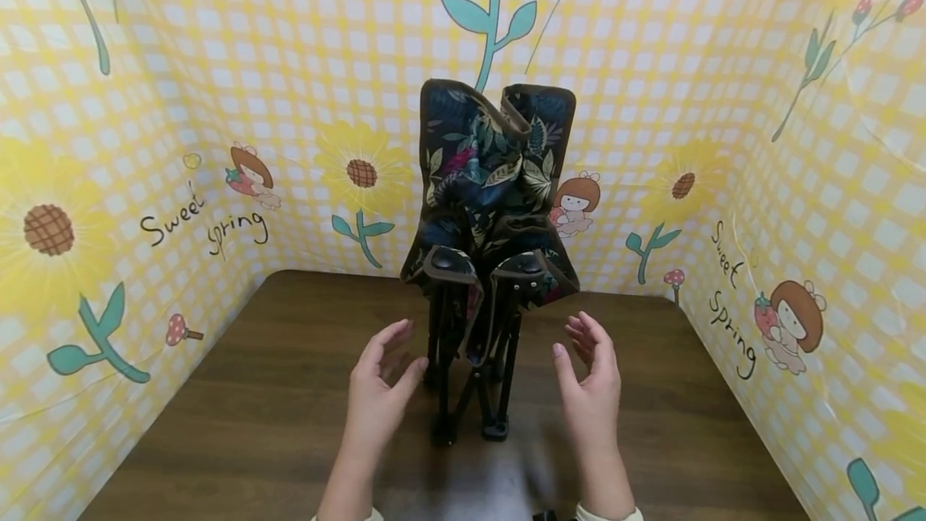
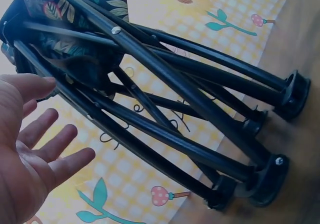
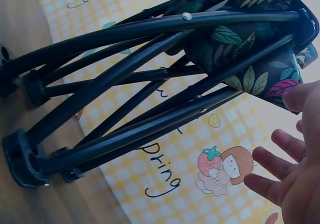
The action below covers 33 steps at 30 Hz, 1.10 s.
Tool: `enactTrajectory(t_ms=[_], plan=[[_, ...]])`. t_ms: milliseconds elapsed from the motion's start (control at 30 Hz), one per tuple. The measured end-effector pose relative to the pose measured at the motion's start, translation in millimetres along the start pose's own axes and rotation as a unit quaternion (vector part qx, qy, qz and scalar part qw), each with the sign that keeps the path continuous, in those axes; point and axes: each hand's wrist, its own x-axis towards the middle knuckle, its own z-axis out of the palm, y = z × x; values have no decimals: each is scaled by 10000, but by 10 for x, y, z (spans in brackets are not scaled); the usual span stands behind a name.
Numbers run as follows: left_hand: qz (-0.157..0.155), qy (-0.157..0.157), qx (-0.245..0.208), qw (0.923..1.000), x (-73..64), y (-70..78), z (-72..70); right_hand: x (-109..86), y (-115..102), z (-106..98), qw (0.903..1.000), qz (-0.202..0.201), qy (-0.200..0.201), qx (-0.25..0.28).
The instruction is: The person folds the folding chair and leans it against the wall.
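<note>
A folding chair [image 1: 481, 175] stands mostly folded on the wooden table, its dark floral fabric bunched above crossed black metal legs [image 1: 443, 368]. To its left is my left hand [image 1: 376, 388], fingers loosely bent and apart from the frame. My right hand [image 1: 592, 388] is on the other side, also holding nothing. The left wrist view shows the tubes [image 2: 175, 79] crossing at riveted joints and ending in black plastic feet [image 2: 270, 179]. In the right wrist view, leaf-patterned cloth [image 3: 250, 59] hangs near my right thumb.
The dark brown tabletop [image 1: 289, 376] carries the chair. Behind it and along both sides rises a yellow checked cloth backdrop [image 1: 289, 103] printed with sunflowers and cartoon girls. A small black object [image 1: 544, 515] shows at the bottom edge beside my right sleeve.
</note>
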Motion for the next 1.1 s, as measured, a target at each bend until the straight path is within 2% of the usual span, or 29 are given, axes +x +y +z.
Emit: enactTrajectory(t_ms=[100, 267, 467, 600, 800, 1000, 1100], plan=[[-236, 31, -185, 9995, -18, -26, 27, -19, 35, 27, 9998, 126, -176, -15], [-674, -192, -333, 9970, -53, -72, 86, -78, 101, 74, 9982, 282, -510, -144], [-1052, -379, 62, 9937, -107, -135, 124, -150, 154, 118, 9940, 615, -908, -19], [-1181, -361, 237, 9921, -129, -162, 138, -182, 175, 139, 9908, 699, -1155, -6], [-1208, -463, 379, 9909, -150, -214, 169, -226, 226, 186, 9879, 793, -1330, 0], [-1326, -510, 360, 9892, -179, -291, 210, -262, 279, 244, 9784, 1245, -1635, 217], [-1401, -590, 439, 9874, -179, -339, 229, -272, 297, 264, 9756, 1424, -1659, 175]])
